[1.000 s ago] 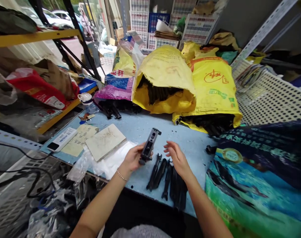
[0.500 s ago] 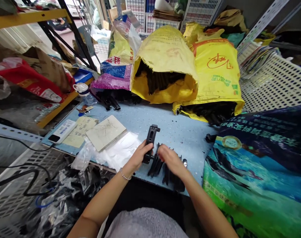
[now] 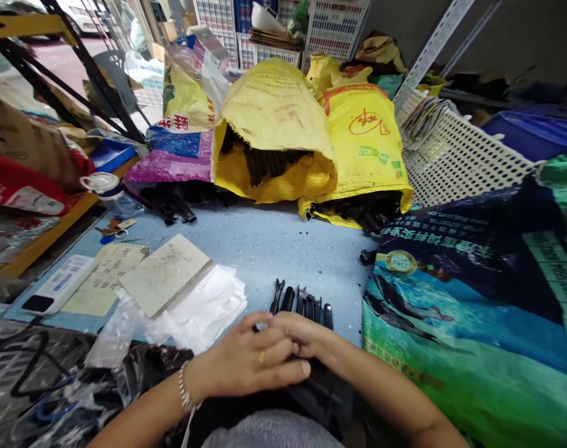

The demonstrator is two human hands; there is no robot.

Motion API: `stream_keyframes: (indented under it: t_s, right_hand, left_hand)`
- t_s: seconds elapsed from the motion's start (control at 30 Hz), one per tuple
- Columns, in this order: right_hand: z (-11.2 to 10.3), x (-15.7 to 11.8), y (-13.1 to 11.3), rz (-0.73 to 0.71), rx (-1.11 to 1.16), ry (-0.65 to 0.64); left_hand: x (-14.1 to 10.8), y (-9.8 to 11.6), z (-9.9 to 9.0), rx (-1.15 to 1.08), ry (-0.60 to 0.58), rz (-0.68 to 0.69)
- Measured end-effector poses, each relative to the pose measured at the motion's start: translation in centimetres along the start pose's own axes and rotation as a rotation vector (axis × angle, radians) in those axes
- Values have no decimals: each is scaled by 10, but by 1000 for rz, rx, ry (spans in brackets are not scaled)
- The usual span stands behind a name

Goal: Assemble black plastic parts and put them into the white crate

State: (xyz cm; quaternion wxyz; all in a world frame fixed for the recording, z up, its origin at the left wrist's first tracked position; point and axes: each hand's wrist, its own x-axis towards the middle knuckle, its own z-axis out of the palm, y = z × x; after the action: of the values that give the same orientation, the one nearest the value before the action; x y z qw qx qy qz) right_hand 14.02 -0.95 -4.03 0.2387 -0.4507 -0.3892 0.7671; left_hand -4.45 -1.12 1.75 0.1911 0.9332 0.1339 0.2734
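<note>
Close to my body at the table's front edge, my left hand (image 3: 246, 361) lies across my right hand (image 3: 306, 336), and their fingers overlap. The left fingers are bent over the right ones, which are curled in. A small dark bit shows by the left fingertips, but whatever is between the hands is hidden. Just beyond them, several slim black plastic parts (image 3: 306, 303) lie side by side on the blue table (image 3: 264, 249). The hands cover the near ends of these parts.
Yellow sacks (image 3: 276, 93) of black parts stand along the back. A notebook (image 3: 166, 274) rests on white plastic bags (image 3: 213, 305) at left, near a white box-like device (image 3: 61, 283). A blue-green sack (image 3: 451, 298) and a white basket (image 3: 465, 155) bound the right side.
Both hands have drawn nearer my body and come together. The black plastic part seen upright in my left hand is now out of sight. The view has shifted to the right.
</note>
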Motion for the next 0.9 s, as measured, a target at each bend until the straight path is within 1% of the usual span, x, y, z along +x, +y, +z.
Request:
stream_keyframes:
  t_s: [0.03, 0.07, 0.1, 0.13, 0.17, 0.2, 0.23, 0.27, 0.3, 0.33, 0.37, 0.4, 0.43, 0.47, 0.5, 0.6, 0.7, 0.73, 0.77, 0.8, 0.83, 0.87, 0.9]
  right_hand:
    - [-10, 7, -8, 16, -76, -70]
    - [-25, 15, -20, -7, -173, -114]
    - [-43, 24, -35, -70, -298, -94]
    - [-67, 33, -53, -171, -439, -9]
    - [-94, 41, -73, -293, -585, 237]
    - [-124, 49, -93, -368, -728, 541]
    - [-155, 55, -112, -380, -843, 847]
    - [-186, 60, -128, -345, -921, 1085]
    - [-215, 64, -142, -319, -978, 1233]
    - [-239, 67, -151, -315, -1009, 1306]
    - [-258, 69, -157, -326, -1011, 1323]
    - [-272, 71, -159, -340, -1008, 1322]
    - [-280, 72, -158, -359, -995, 1310]
    - [-284, 72, -155, -379, -978, 1301]
    - [-285, 71, -150, -399, -958, 1301]
    - [-272, 61, -126, -474, -874, 1310]
    - [-245, 43, -95, -543, -791, 1287]
    - [-232, 36, -85, -577, -724, 1265]
    - [-216, 30, -75, -616, -611, 1230]
    - [-199, 25, -67, -651, -449, 1172]
    - [-181, 20, -60, -674, -244, 1082]
    - [-161, 16, -54, -673, -19, 956]
    - [-141, 12, -49, -646, 200, 801]
  left_hand:
    - [-2, -3, -2, -3, -57, -24]
    - [-5, -10, -1, -19, -49, -106]
    - [-8, -18, 2, -44, 15, -249]
    - [-11, -28, 9, -81, 121, -444]
    - [-15, -38, 19, -133, 239, -655]
    - [-19, -47, 31, -196, 338, -849]
    - [-23, -55, 45, -259, 398, -1003]
    - [-26, -59, 60, -304, 430, -1106]
    - [-28, -61, 76, -324, 435, -1160]
    - [-29, -60, 90, -319, 427, -1181]
    - [-30, -57, 102, -301, 410, -1188]
    - [-30, -54, 111, -281, 392, -1189]
    - [-30, -50, 116, -269, 377, -1186]
    - [-29, -47, 116, -264, 369, -1183]
    - [-28, -46, 113, -263, 366, -1181]
    - [-20, -49, 89, -251, 415, -1142]
    - [-2, -60, 66, -318, 485, -1057]
    - [6, -65, 62, -368, 506, -1024]
    - [14, -69, 60, -437, 528, -993]
    - [23, -73, 60, -528, 552, -966]
    - [32, -77, 61, -639, 580, -945]
    - [40, -81, 62, -773, 616, -930]
    - [48, -84, 63, -928, 656, -917]
